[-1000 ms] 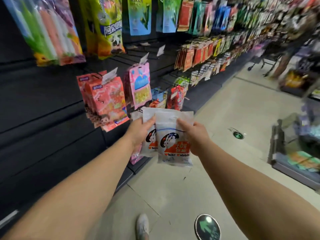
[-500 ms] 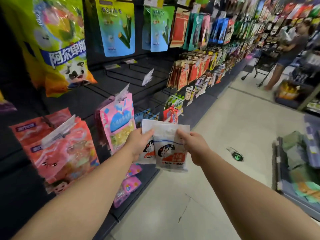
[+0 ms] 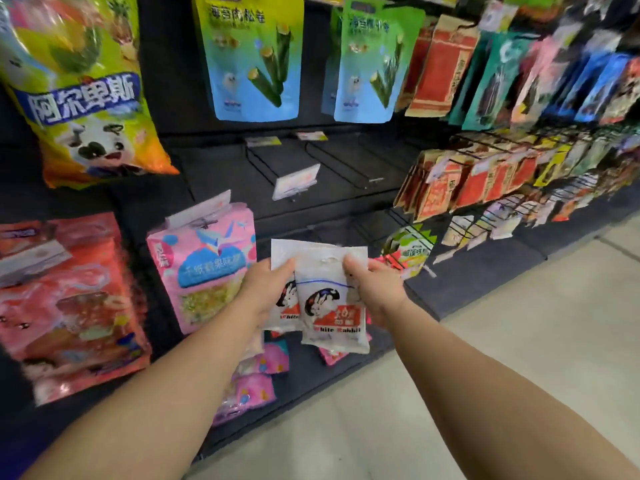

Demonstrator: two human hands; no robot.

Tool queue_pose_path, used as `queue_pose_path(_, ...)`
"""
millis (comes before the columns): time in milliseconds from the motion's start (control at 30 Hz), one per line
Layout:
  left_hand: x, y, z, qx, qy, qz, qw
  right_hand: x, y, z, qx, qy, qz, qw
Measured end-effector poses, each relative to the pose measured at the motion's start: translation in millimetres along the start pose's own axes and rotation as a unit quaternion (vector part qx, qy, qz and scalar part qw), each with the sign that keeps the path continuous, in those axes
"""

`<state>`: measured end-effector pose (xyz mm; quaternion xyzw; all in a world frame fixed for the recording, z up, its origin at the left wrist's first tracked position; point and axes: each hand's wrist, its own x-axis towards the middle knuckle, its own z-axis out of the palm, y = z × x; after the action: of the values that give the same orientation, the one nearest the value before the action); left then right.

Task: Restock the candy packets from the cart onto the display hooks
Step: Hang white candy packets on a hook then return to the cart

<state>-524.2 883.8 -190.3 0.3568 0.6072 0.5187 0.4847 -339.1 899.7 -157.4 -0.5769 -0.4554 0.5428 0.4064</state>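
Observation:
I hold two white White Rabbit candy packets in front of a black hook wall. My left hand (image 3: 265,289) grips the rear packet (image 3: 282,252) by its upper left edge. My right hand (image 3: 375,287) pinches the front packet (image 3: 332,303) at its top right, beside the hang hole. The front packet overlaps most of the rear one. Bare black wire hooks (image 3: 341,168) with a white price tag (image 3: 296,181) jut out just above the packets. The cart is out of view.
A pink candy bag (image 3: 204,261) hangs left of my hands, a red bag (image 3: 65,306) further left. A yellow-green bag (image 3: 79,95) and blue-green snack pouches (image 3: 254,57) hang above. Red and brown packets (image 3: 460,181) fill hooks to the right. Pale floor (image 3: 502,341) lies on the right.
I have moved closer to the display wall and turned toward it. Both hands stay on the packets and have risen toward the bare hooks. The cart and the far person have left the view.

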Motion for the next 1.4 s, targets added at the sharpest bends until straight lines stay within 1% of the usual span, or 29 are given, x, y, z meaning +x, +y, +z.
queue_pose_path(67, 27.0, -26.4, -4.3, -0.037, 0.046, -0.014, 0.998, 21.9, -6.6, -6.0, 0.002, -0.034, 0.001, 0.999)
queue_pose_path(100, 24.5, -23.7, -7.0, -0.049, 0.072, -0.032, 0.996, 33.2, -8.1, -6.3, 0.009, -0.049, 0.004, 0.999)
queue_pose_path(233, -7.3, -4.5, -22.4, -0.058, 0.168, -0.032, 0.984, 60.9, -11.8, 10.1, -0.013, -0.086, 0.017, 0.996)
queue_pose_path(333, -12.0, -10.9, -50.4, -0.065, 0.208, -0.031, 0.975, 78.9, -18.1, 34.0, -0.02, -0.097, 0.013, 0.995)
queue_pose_path(500, -6.7, -19.1, -86.2, -0.092, 0.187, -0.041, 0.977, 98.6, -30.6, 72.9, 0.018, -0.099, -0.012, 0.995)
queue_pose_path(700, 11.5, -10.2, -75.1, -0.11, 0.119, -0.045, 0.986, 116.4, -39.9, 86.5, 0.045, -0.075, -0.031, 0.996)
queue_pose_path(867, 19.6, -7.1, -63.0, -0.106, 0.092, -0.059, 0.988, 121.6, -40.3, 86.8, 0.063, -0.046, -0.029, 0.997)
queue_pose_path(967, 24.8, -5.1, -55.6, -0.108, 0.088, -0.067, 0.988, 126.1, -44.7, 88.0, 0.058, -0.026, -0.027, 0.998)
queue_pose_path(1167, 31.5, -5.9, -45.6, -0.105, 0.081, -0.076, 0.988, 128.4, -44.3, 89.9, 0.023, -0.035, -0.035, 0.999)
queue_pose_path(1300, 32.1, -8.2, -36.6, -0.097, 0.082, -0.086, 0.988, 133.6, -44.3, 93.2, -0.023, -0.017, -0.075, 0.997)
queue_pose_path(1400, 33.0, -7.9, -29.6, -0.086, 0.085, -0.089, 0.989, 139.6, -45.9, 95.2, -0.034, -0.025, -0.062, 0.997)
